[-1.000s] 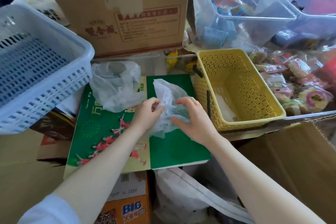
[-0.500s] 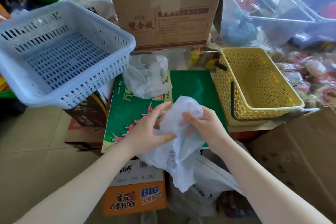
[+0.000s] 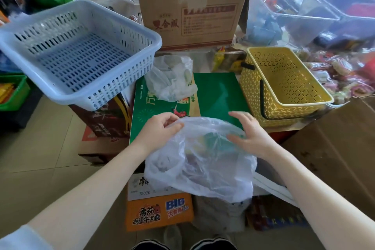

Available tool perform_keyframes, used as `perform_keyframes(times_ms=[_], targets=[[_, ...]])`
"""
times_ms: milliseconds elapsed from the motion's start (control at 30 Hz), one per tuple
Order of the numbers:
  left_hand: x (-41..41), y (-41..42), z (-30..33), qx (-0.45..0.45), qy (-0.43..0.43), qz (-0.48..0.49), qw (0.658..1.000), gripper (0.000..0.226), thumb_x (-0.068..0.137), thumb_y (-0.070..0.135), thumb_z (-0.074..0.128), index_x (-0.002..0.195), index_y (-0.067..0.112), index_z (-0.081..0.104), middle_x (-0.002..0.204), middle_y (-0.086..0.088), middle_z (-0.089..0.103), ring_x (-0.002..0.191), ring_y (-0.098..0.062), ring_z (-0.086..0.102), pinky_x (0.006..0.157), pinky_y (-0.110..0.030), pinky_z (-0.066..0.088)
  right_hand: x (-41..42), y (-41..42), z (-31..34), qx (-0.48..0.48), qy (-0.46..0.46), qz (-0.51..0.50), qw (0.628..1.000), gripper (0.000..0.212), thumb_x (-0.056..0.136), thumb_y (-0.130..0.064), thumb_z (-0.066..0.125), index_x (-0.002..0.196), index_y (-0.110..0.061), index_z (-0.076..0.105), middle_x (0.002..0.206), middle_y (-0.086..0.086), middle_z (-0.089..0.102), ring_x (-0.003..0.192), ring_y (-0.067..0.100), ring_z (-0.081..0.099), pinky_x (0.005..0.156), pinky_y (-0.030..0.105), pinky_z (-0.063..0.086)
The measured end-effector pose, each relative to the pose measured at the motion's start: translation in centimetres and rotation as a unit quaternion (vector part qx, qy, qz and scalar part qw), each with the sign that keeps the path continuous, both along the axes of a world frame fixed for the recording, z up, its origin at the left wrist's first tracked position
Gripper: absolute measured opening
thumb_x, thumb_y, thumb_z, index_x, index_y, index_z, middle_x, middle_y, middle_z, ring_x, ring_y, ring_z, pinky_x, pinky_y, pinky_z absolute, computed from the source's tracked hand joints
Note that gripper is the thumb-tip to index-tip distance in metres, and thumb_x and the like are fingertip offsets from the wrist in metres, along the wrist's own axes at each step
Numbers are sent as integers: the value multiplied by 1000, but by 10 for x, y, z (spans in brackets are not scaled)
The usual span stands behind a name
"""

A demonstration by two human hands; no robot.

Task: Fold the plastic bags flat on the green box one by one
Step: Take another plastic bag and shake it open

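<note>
Blue slotted basket (image 3: 81, 55) at left, tilted, resting on a dark carton (image 3: 107, 122). Open brown cardboard box (image 3: 192, 12) at rear centre, wrapped packets inside. Yellow lattice basket (image 3: 284, 87) at right, dark handle folded down. Clear plastic bins (image 3: 294, 6) at far right. Orange noodle carton (image 3: 160, 213) low in foreground. Tiled floor (image 3: 40, 148) at left.

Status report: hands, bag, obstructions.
Left hand pinching plastic bag; right hand spread on it. Bag unfolded, overhanging green box. Crumpled bag on box's far end.
</note>
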State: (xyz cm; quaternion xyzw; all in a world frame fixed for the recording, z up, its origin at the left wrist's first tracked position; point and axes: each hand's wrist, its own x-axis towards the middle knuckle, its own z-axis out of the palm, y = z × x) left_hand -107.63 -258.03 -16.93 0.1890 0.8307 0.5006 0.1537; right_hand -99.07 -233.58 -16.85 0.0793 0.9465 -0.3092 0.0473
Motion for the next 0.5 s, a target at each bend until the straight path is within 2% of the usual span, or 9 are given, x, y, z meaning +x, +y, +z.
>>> perform_keyframes(times_ms=[67, 133, 200, 267, 300, 333, 400, 467, 500], targets=[[3, 4, 6, 14, 3, 8, 1000, 12, 88, 27, 60, 92, 16, 63, 78, 7, 64, 68, -1, 54, 62, -13, 41, 6, -26, 23, 24, 109, 42, 993, 69, 79, -57, 50, 136, -20, 41, 135, -3, 43, 124, 13, 37, 103, 31, 31], [7, 8, 13, 44, -23, 5, 999, 14, 89, 27, 58, 99, 18, 61, 89, 3, 66, 77, -7, 58, 65, -17, 45, 12, -58, 40, -39, 110, 44, 992, 77, 75, -69, 51, 135, -22, 41, 127, -10, 45, 114, 4, 43, 92, 22, 33], [16, 12, 20, 79, -62, -9, 995, 20, 91, 24, 56, 109, 17, 60, 96, 1, 68, 79, -9, 62, 65, -20, 48, 12, -80, 41, -82, 55, 24, 995, 80, 71, -59, 65, 137, -25, 36, 121, -14, 44, 110, 2, 43, 88, 20, 34], [23, 14, 26, 137, -108, -30, 984, 27, 94, 21, 50, 119, 14, 57, 104, 1, 68, 89, -10, 65, 75, -23, 52, 9, -92, 37, -105, 25, -2, 994, 76, 73, -41, 73, 137, -26, 34, 113, -15, 41, 104, 4, 43, 82, 20, 37], [28, 13, 27, 160, -118, -44, 979, 28, 95, 21, 46, 121, 15, 56, 107, 1, 67, 95, -9, 65, 81, -23, 51, 6, -93, 33, -133, 30, -24, 990, 67, 76, -33, 73, 134, -23, 39, 107, -14, 43, 98, 5, 45, 75, 20, 40], [32, 12, 27, 168, -98, -53, 979, 29, 97, 21, 43, 122, 17, 56, 109, 3, 67, 100, -8, 63, 87, -22, 48, 5, -91, 31, -164, 51, -46, 984, 52, 80, -25, 71, 126, -18, 48, 99, -12, 48, 89, 7, 48, 69, 20, 41], [37, 7, 22, 112, 36, -45, 992, 28, 95, 30, 47, 122, 26, 53, 115, 13, 61, 108, 0, 55, 93, -17, 40, 5, -80, 31, -235, 92, -88, 964, 19, 84, -14, 66, 99, -3, 59, 80, -1, 56, 74, 12, 51, 64, 28, 43], [41, 2, 14, 40, 123, -54, 990, 48, 82, 48, 57, 126, 37, 43, 122, 23, 49, 115, 4, 44, 97, -15, 33, 13, -60, 35, -385, 96, -112, 911, 17, 85, -11, 64, 93, 3, 60, 80, 13, 62, 72, 21, 58, 66, 36, 47], [45, 2, 10, 6, 109, -71, 991, 61, 74, 53, 63, 128, 38, 39, 124, 25, 45, 116, 4, 41, 97, -16, 33, 19, -51, 39, -467, 83, -110, 873, 20, 83, -13, 63, 98, 0, 62, 85, 14, 65, 75, 23, 62, 68, 36, 51]])
